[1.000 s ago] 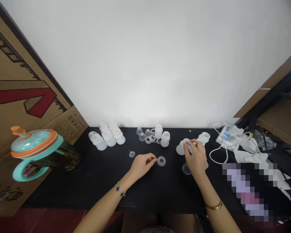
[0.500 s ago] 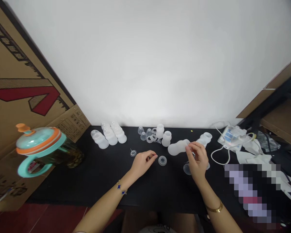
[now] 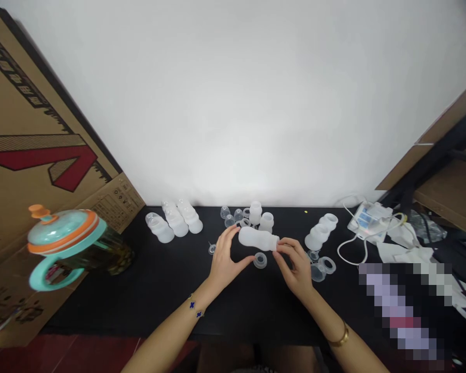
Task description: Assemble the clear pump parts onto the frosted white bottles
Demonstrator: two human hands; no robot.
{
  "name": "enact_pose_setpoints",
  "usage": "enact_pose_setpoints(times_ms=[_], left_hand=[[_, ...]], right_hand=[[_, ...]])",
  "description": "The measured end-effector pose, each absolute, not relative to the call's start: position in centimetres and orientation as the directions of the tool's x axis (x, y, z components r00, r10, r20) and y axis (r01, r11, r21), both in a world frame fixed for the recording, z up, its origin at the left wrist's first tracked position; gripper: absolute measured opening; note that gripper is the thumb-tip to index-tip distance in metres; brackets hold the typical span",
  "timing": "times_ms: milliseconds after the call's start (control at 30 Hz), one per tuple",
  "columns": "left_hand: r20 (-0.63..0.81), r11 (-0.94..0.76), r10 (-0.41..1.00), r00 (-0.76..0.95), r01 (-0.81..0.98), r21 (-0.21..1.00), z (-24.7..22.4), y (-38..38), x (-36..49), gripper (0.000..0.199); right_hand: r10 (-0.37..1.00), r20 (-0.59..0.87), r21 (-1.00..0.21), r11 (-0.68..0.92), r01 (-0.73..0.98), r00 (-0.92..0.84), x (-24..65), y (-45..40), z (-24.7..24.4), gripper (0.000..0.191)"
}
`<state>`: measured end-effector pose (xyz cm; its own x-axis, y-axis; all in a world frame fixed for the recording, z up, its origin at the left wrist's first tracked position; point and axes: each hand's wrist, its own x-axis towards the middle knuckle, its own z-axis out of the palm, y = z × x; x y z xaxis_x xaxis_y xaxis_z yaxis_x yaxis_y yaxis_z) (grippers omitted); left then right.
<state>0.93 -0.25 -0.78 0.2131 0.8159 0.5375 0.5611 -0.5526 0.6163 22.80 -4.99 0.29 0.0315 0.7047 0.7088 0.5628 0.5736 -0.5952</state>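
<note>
A translucent white baby bottle point(image 3: 258, 239) without a cap lies sideways in the air, its neck pointing right. My right hand point(image 3: 295, 267) pinches it by the neck. My left hand point(image 3: 226, 259) is open at the bottle's base end, thumb and fingers spread apart. Below the bottle, a clear ring-shaped bottle part point(image 3: 260, 260) rests on the black table, close to my left thumb. A small clear disc with a stem point(image 3: 212, 249) lies beside my left hand, partly hidden by it. Clear caps and rings point(image 3: 326, 265) lie to the right of my right hand.
Three capped bottles point(image 3: 174, 221) lie at the back left. Clear domes point(image 3: 229, 220), rings and two small bottles point(image 3: 255, 213) stand at the back middle; more bottles point(image 3: 321, 232) are at right. A teal-lidded jug point(image 3: 70, 243) stands left. White cables point(image 3: 367, 243) and papers lie right.
My right hand has brought the bottle left from the right side, over the ring-shaped part. My left hand has opened and come up to the bottle's base.
</note>
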Motion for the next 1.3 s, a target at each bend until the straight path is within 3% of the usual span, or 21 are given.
enact_pose_setpoints(times_ms=[167,400,633,867,1300], left_hand=[[0.582,-0.587,0.779,0.232,0.594,0.55,-0.6,-0.4,1.0,0.075],[0.643,-0.69,0.693,0.325,0.557,0.463,-1.1,-0.4,0.9,0.041],[0.521,-0.562,0.821,0.233,0.488,0.668,-0.7,0.1,0.7,0.036],[0.304,-0.342,0.939,0.157,0.363,0.867,-0.9,0.8,0.4,0.038],[0.246,-0.297,0.951,0.188,0.335,0.894,-1.2,1.0,0.5,0.041]], right_hand=[[0.718,0.693,-0.582,0.61,0.539,-0.064,22.2,-4.9,0.0,0.012],[0.729,0.67,-0.608,0.647,0.461,-0.14,21.6,-4.9,-0.5,0.017],[0.875,0.483,-0.752,0.436,0.494,-0.037,22.0,-4.3,-0.8,0.022],[0.933,0.339,-0.717,0.341,0.608,-0.124,21.9,-3.5,-2.0,0.018],[0.929,0.323,-0.682,0.36,0.636,-0.18,22.0,-3.1,-2.7,0.014]])
